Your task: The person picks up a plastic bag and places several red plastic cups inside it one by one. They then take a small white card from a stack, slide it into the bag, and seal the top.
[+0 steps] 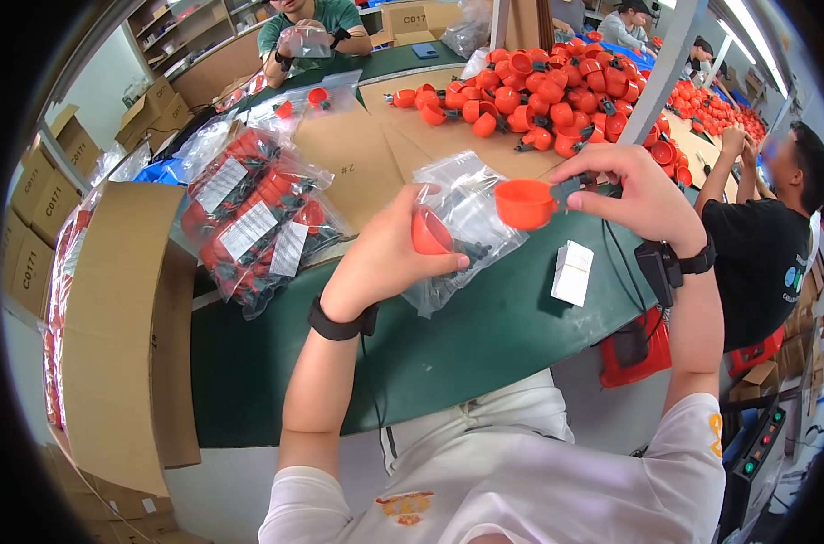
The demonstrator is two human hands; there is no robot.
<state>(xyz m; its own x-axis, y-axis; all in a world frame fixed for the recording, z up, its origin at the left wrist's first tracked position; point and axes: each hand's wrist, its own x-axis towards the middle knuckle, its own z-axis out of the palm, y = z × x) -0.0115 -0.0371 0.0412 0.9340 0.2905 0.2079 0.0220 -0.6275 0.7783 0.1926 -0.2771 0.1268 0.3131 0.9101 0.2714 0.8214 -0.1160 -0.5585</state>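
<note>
Over the green table, my right hand (620, 186) pinches the dark fitting of a red plastic cup (524, 205), which hangs clear of the table. My left hand (389, 249) is wrapped round a second red cup (430, 232), with a dark fitting (473, 248) near the thumb. Below and between my hands lies a crumpled clear plastic bag (471, 186); whether my left fingers also touch it I cannot tell. A small stack of white printed slips (571, 273) rests on the table below my right hand.
Beyond my hands, a big heap of red cups (557, 91) sits on cardboard (362, 159). Filled clear bags with white labels (253, 222) pile at left, beside an open carton (112, 317). A person in black (756, 245) is at right; one in green (312, 41) stands across the table.
</note>
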